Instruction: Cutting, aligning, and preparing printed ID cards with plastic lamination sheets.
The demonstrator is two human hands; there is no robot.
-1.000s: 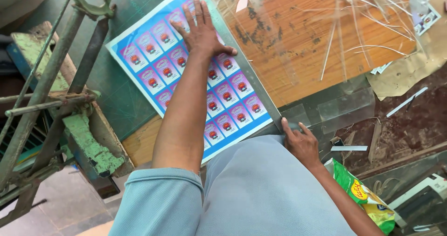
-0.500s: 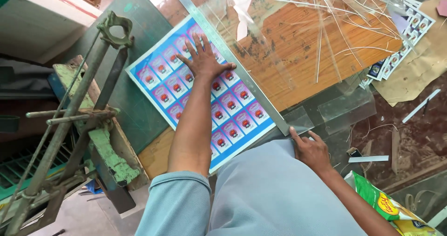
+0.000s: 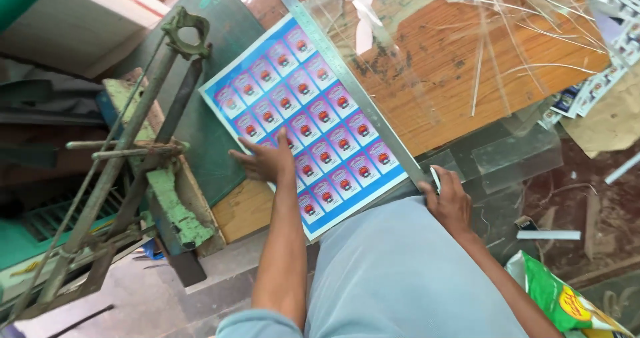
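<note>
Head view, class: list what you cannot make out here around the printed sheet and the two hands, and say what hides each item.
- Printed sheet: its near part lies under the left hand and forearm.
- Small labels on the sheet: too small to read.
- Right hand: it grips a thin pale tool at the metal ruler; the fingers hide which kind.
- Green bag: cut off by the bottom edge.

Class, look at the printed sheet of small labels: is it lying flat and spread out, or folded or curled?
Flat and spread. The printed sheet shows all its label rows unbroken, the left hand pressing it down, a metal ruler along its edge.
</note>
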